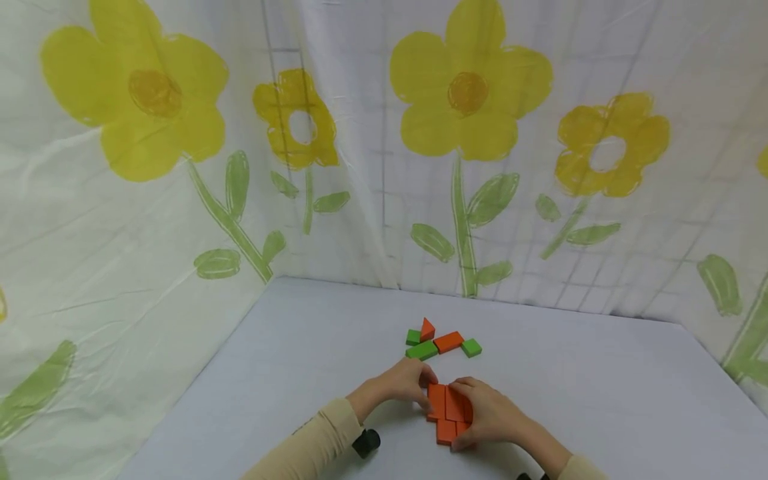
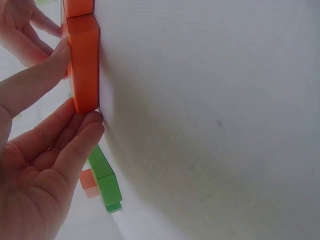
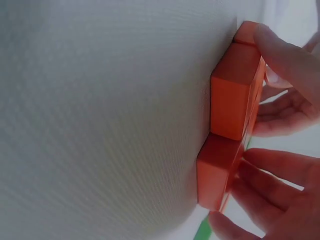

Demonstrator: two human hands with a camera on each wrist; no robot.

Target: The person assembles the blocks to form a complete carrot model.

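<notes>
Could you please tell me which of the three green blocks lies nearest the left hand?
The long green block, just beyond the left hand; the rear green block and the right-end green block are shorter and farther away.

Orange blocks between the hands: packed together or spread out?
Packed together: in the head view, the orange blocks meet edge to edge between left hand and right hand.

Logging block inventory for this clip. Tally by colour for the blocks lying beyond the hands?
Green blocks: 3
Orange blocks: 2
Total: 5
Not counted: the orange cluster between the hands, partly hidden by the right hand.
</notes>
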